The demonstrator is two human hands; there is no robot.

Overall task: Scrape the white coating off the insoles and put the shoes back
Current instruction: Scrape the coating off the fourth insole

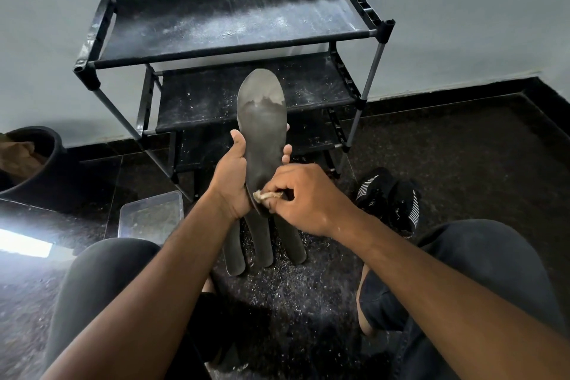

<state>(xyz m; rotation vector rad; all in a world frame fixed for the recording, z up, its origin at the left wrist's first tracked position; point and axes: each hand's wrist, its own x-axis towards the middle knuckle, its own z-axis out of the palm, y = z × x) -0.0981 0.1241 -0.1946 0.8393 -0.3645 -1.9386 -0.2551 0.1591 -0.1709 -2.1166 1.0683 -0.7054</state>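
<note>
My left hand [229, 177] grips a dark grey insole [262, 120] upright, thumb on its left edge and fingertips showing past its right edge. A pale patch of coating remains near the toe. My right hand [303, 197] pinches a small beige scraper [265, 196] against the insole's heel end. Three more dark insoles [262, 244] lie on the floor under my hands. A pair of black shoes with white stripes [390, 199] sits on the floor to the right.
A black shoe rack [234, 25], its shelves dusted with white powder, stands against the wall ahead. A clear plastic tray [151, 216] lies at the left, a dark pot [34, 160] further left. White scrapings litter the dark floor between my knees.
</note>
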